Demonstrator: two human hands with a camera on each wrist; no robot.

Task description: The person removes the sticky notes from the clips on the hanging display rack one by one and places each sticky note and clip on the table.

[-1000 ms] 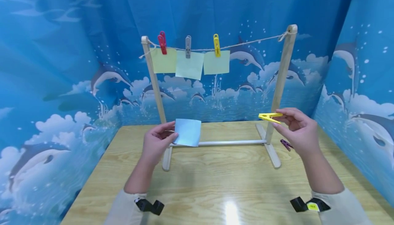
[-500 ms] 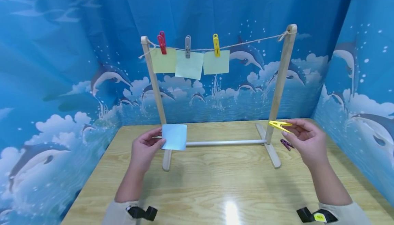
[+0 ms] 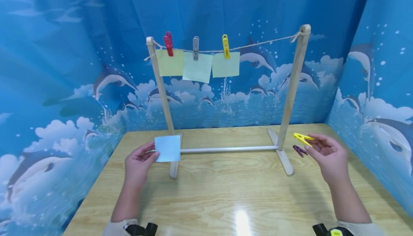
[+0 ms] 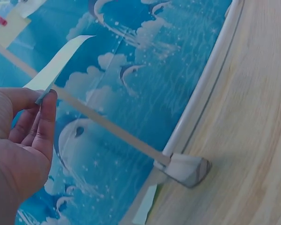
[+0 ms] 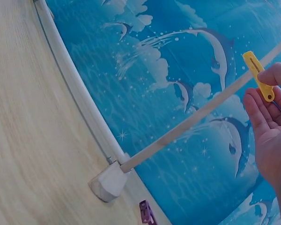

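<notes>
Between thumb and fingers, my left hand point(image 3: 138, 166) pinches the left edge of a light blue sticky note point(image 3: 167, 149), held up before the rack's left foot. The left wrist view shows that note point(image 4: 61, 63) nearly edge-on. On the right, my right hand point(image 3: 329, 155) pinches a yellow clothespin point(image 3: 302, 138) by one end; the same yellow clothespin point(image 5: 258, 76) shows between thumb and fingers in the right wrist view. A purple clothespin point(image 3: 300, 151) lies on the table just left of that hand. Both hands are in the air, well apart.
A wooden rack point(image 3: 293, 89) carries a string point(image 3: 267, 43). Red point(image 3: 168, 44), grey point(image 3: 195, 48) and yellow point(image 3: 226, 46) clothespins hold three pale notes on its left half. A white rod point(image 3: 226, 150) joins the rack's feet. A pale paper piece point(image 4: 145, 206) lies beyond the left foot.
My left hand has moved left and down with the blue note. My right hand has moved right and down with the yellow clothespin, nearer the purple one. The hanging notes stay put.
</notes>
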